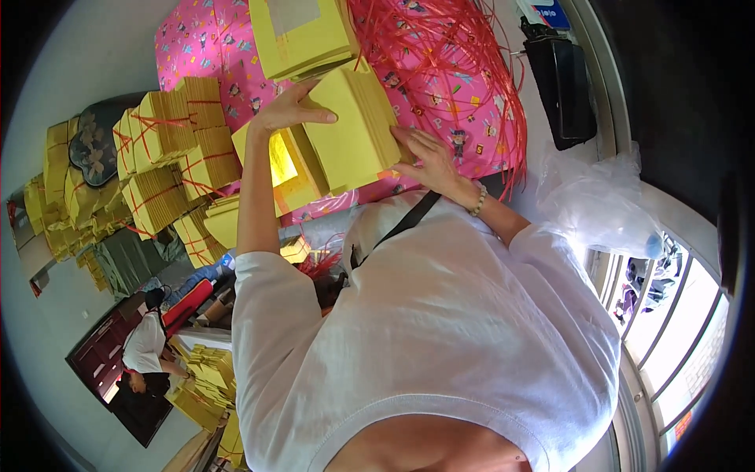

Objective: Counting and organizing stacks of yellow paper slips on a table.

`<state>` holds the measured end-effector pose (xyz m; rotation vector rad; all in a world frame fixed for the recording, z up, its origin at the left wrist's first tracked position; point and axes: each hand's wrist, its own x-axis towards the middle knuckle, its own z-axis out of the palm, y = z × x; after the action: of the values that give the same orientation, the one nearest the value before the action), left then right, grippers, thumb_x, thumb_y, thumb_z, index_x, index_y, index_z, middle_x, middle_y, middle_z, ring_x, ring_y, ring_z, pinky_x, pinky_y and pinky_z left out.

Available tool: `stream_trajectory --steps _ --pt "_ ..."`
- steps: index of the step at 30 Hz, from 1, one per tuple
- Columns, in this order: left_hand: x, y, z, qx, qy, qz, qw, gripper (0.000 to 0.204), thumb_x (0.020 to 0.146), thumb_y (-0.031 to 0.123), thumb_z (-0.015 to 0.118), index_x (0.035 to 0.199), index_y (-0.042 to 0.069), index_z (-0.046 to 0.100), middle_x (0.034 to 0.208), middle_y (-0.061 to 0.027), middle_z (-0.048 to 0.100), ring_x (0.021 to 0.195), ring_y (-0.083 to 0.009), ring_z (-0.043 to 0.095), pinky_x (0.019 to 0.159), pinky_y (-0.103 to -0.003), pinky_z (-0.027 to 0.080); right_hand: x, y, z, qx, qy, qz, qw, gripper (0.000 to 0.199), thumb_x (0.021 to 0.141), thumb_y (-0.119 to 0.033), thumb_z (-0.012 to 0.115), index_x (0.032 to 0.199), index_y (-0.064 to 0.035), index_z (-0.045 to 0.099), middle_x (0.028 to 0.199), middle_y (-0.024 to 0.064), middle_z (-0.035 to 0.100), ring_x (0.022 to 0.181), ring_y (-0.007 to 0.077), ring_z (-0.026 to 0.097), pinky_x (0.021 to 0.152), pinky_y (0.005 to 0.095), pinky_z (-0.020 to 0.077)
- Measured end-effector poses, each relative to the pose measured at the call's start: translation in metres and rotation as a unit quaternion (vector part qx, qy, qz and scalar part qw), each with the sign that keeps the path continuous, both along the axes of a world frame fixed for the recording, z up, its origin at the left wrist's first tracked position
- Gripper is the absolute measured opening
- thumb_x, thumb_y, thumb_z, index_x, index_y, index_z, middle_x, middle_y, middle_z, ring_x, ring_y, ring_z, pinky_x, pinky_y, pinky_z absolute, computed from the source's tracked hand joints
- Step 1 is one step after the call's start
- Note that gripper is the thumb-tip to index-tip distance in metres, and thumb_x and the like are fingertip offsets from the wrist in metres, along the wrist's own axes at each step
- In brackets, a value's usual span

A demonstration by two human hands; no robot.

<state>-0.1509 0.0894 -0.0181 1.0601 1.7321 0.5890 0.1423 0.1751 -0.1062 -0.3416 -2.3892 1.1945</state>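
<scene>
I hold a thick stack of yellow paper sheets [350, 130] upright on its edge over a table covered with a pink patterned cloth [212, 43]. My left hand [289, 106] grips the stack's top left corner, fingers spread over its face. On the right edge my right hand [429, 161], with a bead bracelet at the wrist, presses against the sheets. Under the stack lies another yellow sheet pile [287, 169]. My white shirt hides the table's near part.
Loose red strings [452, 55] lie over the cloth at the right. Several yellow bundles tied with red string [165, 153] are piled at the left, another yellow stack [303, 35] behind. A black box [562, 90] and clear plastic bag [598, 204] sit right. Another person [145, 350] works lower left.
</scene>
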Motion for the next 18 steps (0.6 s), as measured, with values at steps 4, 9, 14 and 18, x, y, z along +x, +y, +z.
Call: stream_trajectory --steps 4,9,14,18 --pt "-0.004 0.003 -0.006 -0.042 -0.009 -0.023 0.999 0.094 0.063 0.043 0.081 0.135 0.0 0.04 0.132 -0.0154 0.048 0.123 -0.0255 0.044 0.104 -0.033 0.032 0.0 -0.002 -0.002 0.007 0.006 -0.004 1.0 0.061 0.073 -0.029 0.073 0.123 -0.0002 0.052 0.117 0.0152 0.059 0.109 0.0297 0.056 0.09 0.0394 0.0452" --pt "-0.01 -0.001 -0.021 -0.03 0.012 -0.024 0.999 0.095 0.062 0.047 0.081 0.134 0.0 0.041 0.128 -0.0162 0.051 0.121 -0.026 0.046 0.103 -0.034 0.034 0.0 -0.002 -0.002 0.026 0.016 -0.001 1.0 0.062 0.072 -0.027 0.073 0.122 0.0014 0.052 0.117 0.0146 0.059 0.109 0.0295 0.056 0.089 0.0395 0.0454" --pt "-0.006 0.005 -0.012 -0.043 0.019 -0.027 0.999 0.098 0.061 0.051 0.08 0.135 -0.001 0.041 0.128 -0.0172 0.051 0.121 -0.0272 0.047 0.104 -0.035 0.034 0.0 -0.001 -0.005 0.033 0.026 -0.007 0.999 0.061 0.071 -0.026 0.074 0.121 0.0014 0.053 0.115 0.0145 0.06 0.108 0.0293 0.057 0.088 0.0395 0.0464" --pt "-0.009 0.001 -0.014 -0.036 0.023 -0.016 0.999 0.099 0.06 0.05 0.081 0.135 0.0 0.04 0.13 -0.0174 0.05 0.122 -0.027 0.046 0.104 -0.035 0.033 -0.004 0.0 0.005 0.021 0.027 -0.006 0.999 0.06 0.072 -0.027 0.074 0.121 0.0012 0.053 0.114 0.0146 0.06 0.108 0.0295 0.057 0.088 0.0393 0.0466"
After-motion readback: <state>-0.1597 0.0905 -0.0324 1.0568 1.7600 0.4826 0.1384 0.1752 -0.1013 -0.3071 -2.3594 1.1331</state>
